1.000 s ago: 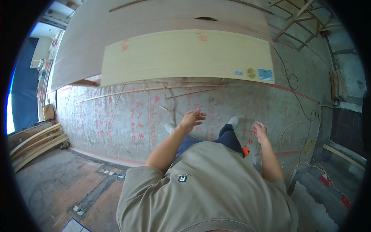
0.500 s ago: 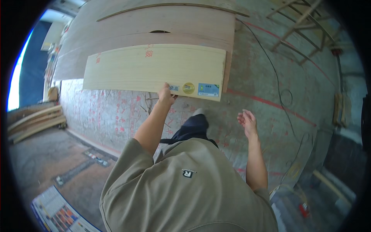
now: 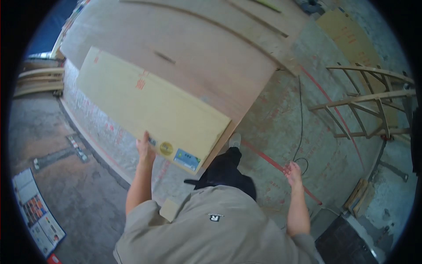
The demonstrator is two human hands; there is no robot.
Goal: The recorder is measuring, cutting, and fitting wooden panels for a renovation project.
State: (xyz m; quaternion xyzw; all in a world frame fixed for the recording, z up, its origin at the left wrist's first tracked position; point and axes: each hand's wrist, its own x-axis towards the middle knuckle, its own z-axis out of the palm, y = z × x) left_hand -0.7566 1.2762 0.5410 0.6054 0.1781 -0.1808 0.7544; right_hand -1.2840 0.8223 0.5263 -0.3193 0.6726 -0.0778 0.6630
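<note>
My left hand (image 3: 145, 148) grips the near long edge of a long pale wooden board (image 3: 147, 99), its thumb on top and its other fingers hidden beneath. Red printing marks the board's face, and round gold and blue labels sit near its right end. The board slants over the near part of a large plywood sheet (image 3: 193, 39); whether it rests on the sheet cannot be told. Out to the right, my right hand (image 3: 292, 173) hangs above the floor with nothing in it, fingers loosely curled and apart.
Long thin wooden strips (image 3: 228, 31) lie on the plywood. At right stand slatted wooden frames (image 3: 365, 105), with a dark cable (image 3: 301, 119) on the covered floor. Stacked timber (image 3: 41, 79) is at far left, above a printed poster (image 3: 37, 215).
My view has turned to the right, so the board and plywood now slant down to the right. My left hand still holds the board. My right hand stays empty.
</note>
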